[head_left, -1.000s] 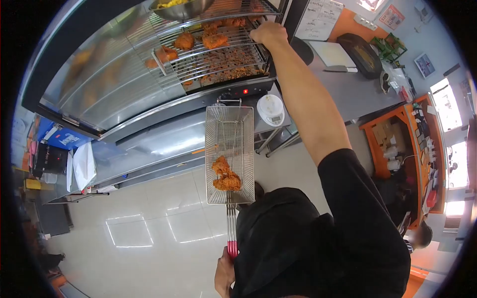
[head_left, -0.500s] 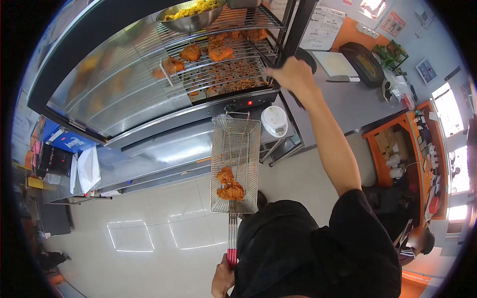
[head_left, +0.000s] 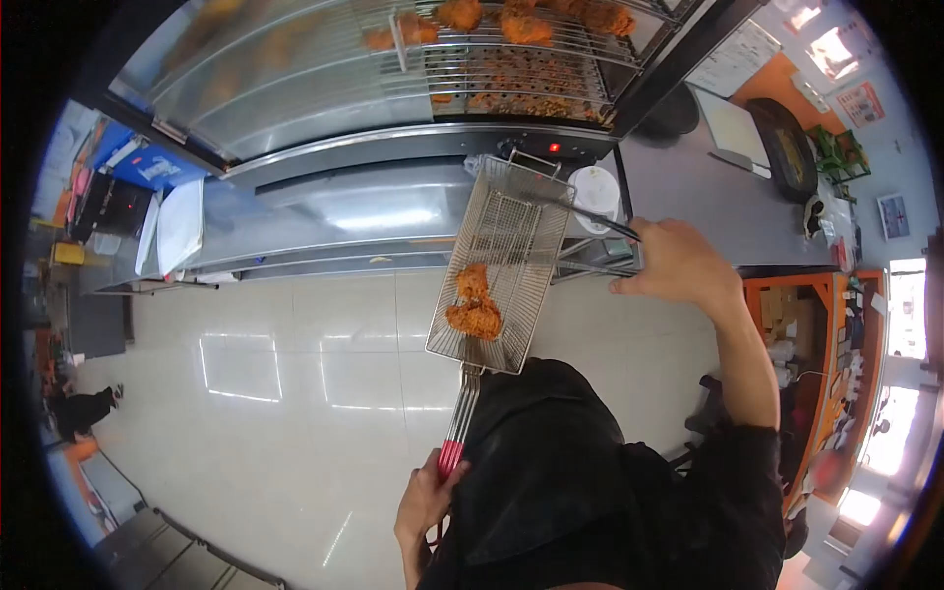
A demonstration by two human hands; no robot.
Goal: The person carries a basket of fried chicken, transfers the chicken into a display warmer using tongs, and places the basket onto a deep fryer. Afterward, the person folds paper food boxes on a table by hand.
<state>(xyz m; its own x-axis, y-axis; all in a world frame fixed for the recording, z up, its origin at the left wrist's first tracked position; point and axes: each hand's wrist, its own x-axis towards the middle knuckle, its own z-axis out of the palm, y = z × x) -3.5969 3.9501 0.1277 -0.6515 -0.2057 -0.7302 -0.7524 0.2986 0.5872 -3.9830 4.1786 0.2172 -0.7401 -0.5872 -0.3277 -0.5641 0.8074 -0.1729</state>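
Note:
My left hand (head_left: 421, 501) is closed around the red-gripped handle of a wire fry basket (head_left: 539, 285). Inside the basket, close to the handle end, lie two browned pieces of fried chicken (head_left: 474, 318) touching each other. My right hand (head_left: 683, 261) grips dark metal tongs (head_left: 612, 226) to the right of the basket. The tong arms are spread and reach over the basket's far half, apart from the chicken, with nothing seen between them.
Ahead stands a glass-fronted warming cabinet (head_left: 374, 147) with more fried chicken (head_left: 526, 27) on its wire rack. A white kitchen scale (head_left: 596, 192) sits just beyond the basket. On the right counter are a cutting board (head_left: 730, 128), a knife (head_left: 742, 164) and a dark oval container (head_left: 784, 138).
My right hand has come down from the cabinet rack with the tongs, to beside the basket. The basket has tilted rightward at its far end. The view has shifted downward.

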